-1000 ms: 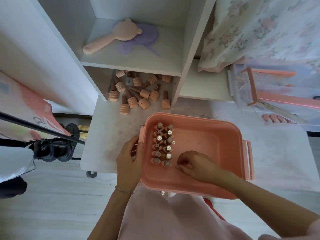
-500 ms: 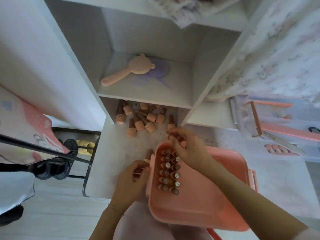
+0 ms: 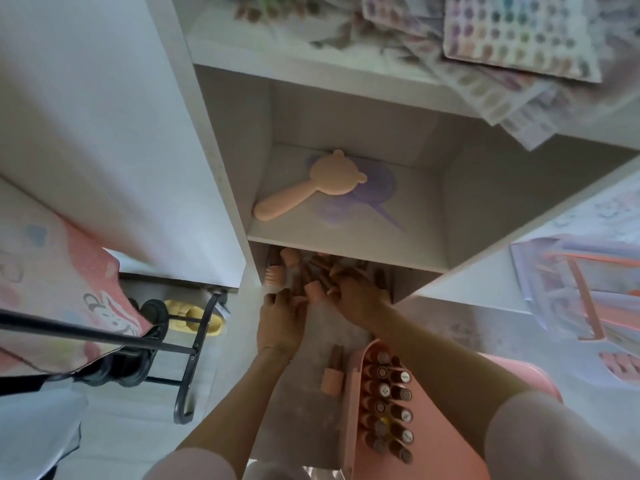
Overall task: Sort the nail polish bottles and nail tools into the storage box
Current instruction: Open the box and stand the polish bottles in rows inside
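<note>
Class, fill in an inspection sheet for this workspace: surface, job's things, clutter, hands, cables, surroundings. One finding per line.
Surface: white table, marked and dusty.
Job's things: pink storage box holds two rows of upright bottles; loose bottles heaped under the shelf; one lone bottle lies beside the box.
Clutter: bear-shaped mirror on the shelf; colour charts above.
Hands: left hand and right hand both in the heap; grip blurred.
Cables: nothing seen.
Surroundings: clear bag on the right; metal stand on the left.
</note>
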